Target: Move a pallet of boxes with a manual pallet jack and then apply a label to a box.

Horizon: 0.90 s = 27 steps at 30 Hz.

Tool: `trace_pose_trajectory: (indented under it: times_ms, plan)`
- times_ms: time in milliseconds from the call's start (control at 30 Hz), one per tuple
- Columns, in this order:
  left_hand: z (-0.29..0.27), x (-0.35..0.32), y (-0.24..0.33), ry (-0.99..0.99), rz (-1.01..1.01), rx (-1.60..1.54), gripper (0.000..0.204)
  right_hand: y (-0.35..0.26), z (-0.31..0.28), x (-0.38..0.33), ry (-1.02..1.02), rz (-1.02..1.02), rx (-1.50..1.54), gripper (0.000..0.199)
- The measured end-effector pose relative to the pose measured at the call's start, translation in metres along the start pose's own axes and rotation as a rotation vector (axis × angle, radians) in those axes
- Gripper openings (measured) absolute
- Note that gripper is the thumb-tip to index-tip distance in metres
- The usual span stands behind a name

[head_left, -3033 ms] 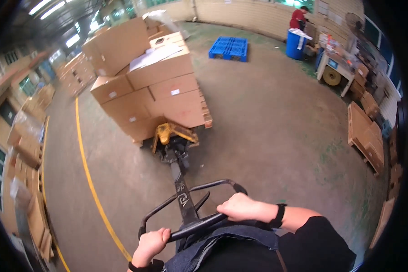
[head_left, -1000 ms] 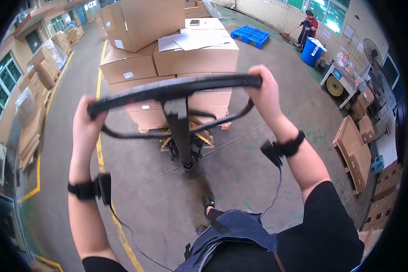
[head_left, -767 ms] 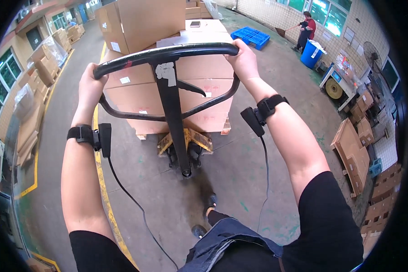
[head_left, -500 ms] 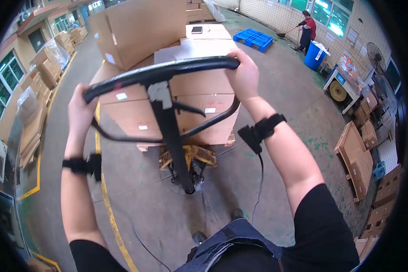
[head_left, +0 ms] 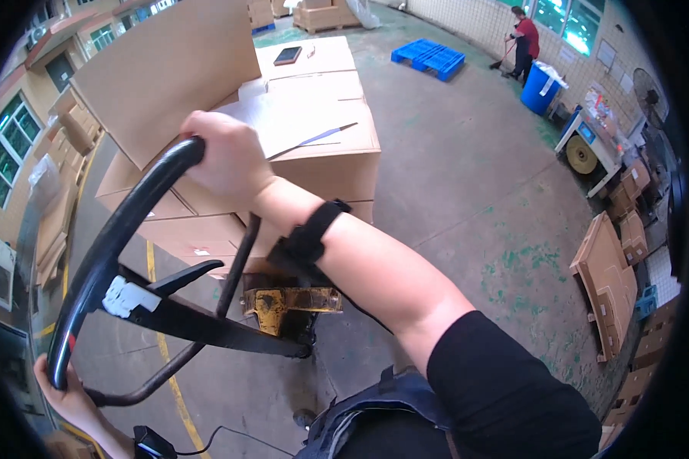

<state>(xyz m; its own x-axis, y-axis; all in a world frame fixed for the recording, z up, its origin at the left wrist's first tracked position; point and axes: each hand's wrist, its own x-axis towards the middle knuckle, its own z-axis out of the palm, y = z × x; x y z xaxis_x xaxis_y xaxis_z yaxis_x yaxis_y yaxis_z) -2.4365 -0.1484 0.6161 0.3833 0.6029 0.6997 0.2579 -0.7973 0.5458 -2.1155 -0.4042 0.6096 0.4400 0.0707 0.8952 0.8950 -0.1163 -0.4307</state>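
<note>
My right hand point(head_left: 226, 157) grips the upper end of the black loop handle point(head_left: 103, 252) of a pallet jack. My left hand point(head_left: 65, 394) holds the handle's lower end at the bottom left edge of view. The handle is tilted steeply, right end high. Its black shaft runs down to the yellow jack body point(head_left: 287, 302). In front of the jack stands a stack of brown cardboard boxes point(head_left: 314, 138); a dark phone-like slab point(head_left: 287, 55) lies on the top far box. A black band point(head_left: 306, 233) wraps my right wrist.
A yellow line point(head_left: 168, 359) runs along the concrete floor on the left. More cardboard stacks point(head_left: 57, 130) line the left wall. A blue pallet point(head_left: 429, 57) lies far ahead, a blue bin point(head_left: 543, 88) and a person in red point(head_left: 524, 38) sweeping beyond it. Flat cartons point(head_left: 608, 283) lie right.
The handle has swung from nearly level to a steep tilt, my left hand dropping to the lower left and my right hand staying high. The boxes appear closer and larger.
</note>
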Motion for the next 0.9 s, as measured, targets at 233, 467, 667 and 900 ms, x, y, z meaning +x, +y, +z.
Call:
trace_pose_trajectory:
  times_ms: [233, 467, 667, 900]
  plan:
    - [-0.011, -0.032, 0.040, 0.065, 0.070, 0.262, 0.022, 0.029, 0.028, 0.005, -0.048, 0.030, 0.120, 0.016]
    - [-0.012, -0.047, 0.061, 0.107, 0.046, 0.300, 0.021, 0.034, 0.054, 0.009, -0.080, 0.052, 0.134, 0.018]
    - [-0.016, -0.049, 0.054, 0.065, 0.034, 0.405, 0.026, 0.034, 0.067, 0.007, -0.159, 0.079, 0.102, 0.014]
    - [-0.021, -0.033, 0.014, 0.074, 0.185, 0.449, 0.027, 0.035, 0.075, 0.001, -0.217, 0.074, 0.057, 0.017]
